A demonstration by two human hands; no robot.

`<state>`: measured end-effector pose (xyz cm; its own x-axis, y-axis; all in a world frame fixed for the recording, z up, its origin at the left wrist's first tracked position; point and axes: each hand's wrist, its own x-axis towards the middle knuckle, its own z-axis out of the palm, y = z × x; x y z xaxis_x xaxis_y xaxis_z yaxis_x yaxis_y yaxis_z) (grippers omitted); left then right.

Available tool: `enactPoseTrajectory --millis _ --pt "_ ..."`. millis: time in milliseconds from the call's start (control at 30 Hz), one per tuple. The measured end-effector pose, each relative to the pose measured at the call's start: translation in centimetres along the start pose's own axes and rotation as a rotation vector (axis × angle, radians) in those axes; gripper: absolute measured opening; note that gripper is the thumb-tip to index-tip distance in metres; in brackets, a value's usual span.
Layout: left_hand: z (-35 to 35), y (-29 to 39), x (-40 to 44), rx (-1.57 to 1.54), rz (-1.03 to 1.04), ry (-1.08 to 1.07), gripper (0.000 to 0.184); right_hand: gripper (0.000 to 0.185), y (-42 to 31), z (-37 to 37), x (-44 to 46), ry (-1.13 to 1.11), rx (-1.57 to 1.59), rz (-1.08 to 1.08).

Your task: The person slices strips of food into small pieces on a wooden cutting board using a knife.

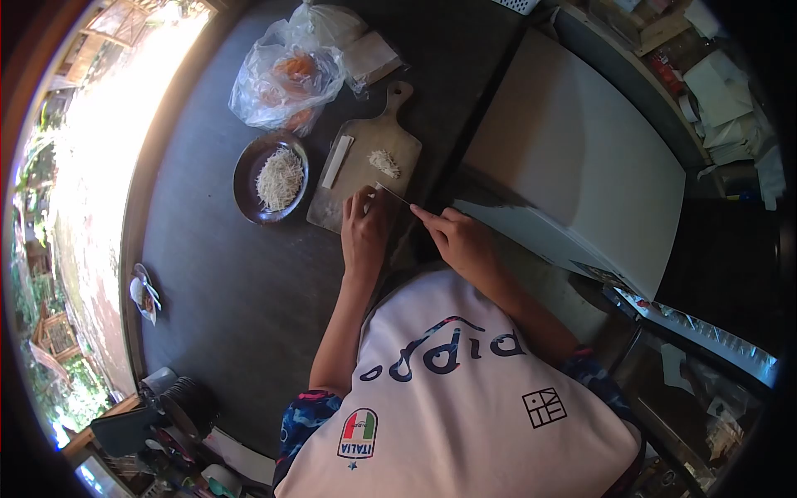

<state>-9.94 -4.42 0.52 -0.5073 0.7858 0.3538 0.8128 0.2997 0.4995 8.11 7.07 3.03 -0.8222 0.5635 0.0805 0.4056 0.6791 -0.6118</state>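
Observation:
My left hand (363, 228) is at the near edge of a wooden cutting board (357, 139), fingers curled down on a small pale piece of food that they mostly hide. My right hand (459, 238) grips a knife (393, 194), index finger stretched along it, the handle hidden in the palm. The blade's tip is close to my left fingertips. Beyond the blade lies a small heap of thin white shreds (383, 163). A long white strip (337, 162) rests along the board's left side. Left of the board, a dark bowl (242, 184) contains more white shreds (280, 179).
Clear plastic bags (286, 75) with orange contents lie beyond the bowl on the dark table (224, 290). A small dish with a spoon (144, 295) sits near the window side. To the right stands a large white-topped appliance (581, 141). Dishes (184, 405) are stacked at lower left.

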Motion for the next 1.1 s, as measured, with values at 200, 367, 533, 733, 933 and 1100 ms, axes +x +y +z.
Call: enactPoseTrajectory --millis 200,367,533,733,933,1100 --pt "0.0 0.2 0.0 0.013 0.009 0.016 0.037 0.043 0.3 0.8 0.6 0.021 -0.009 -0.012" --pt "0.0 0.1 0.1 0.038 0.032 0.007 0.035 0.041 -0.2 3.1 2.9 0.076 -0.012 -0.017" --pt "0.2 0.2 -0.2 -0.011 -0.008 0.034 0.033 0.042 -0.4 0.7 1.1 0.052 -0.001 0.003" --pt "0.4 0.3 -0.3 -0.001 -0.03 0.039 0.035 0.045 -0.4 0.0 -0.3 0.023 -0.03 0.008" --pt "0.4 0.3 -0.3 0.002 -0.017 0.05 0.032 0.047 -0.4 -0.5 -0.1 -0.003 -0.043 -0.001" --pt "0.4 0.4 -0.1 0.015 -0.009 0.055 0.031 0.047 0.5 1.9 1.2 0.034 0.014 -0.033"
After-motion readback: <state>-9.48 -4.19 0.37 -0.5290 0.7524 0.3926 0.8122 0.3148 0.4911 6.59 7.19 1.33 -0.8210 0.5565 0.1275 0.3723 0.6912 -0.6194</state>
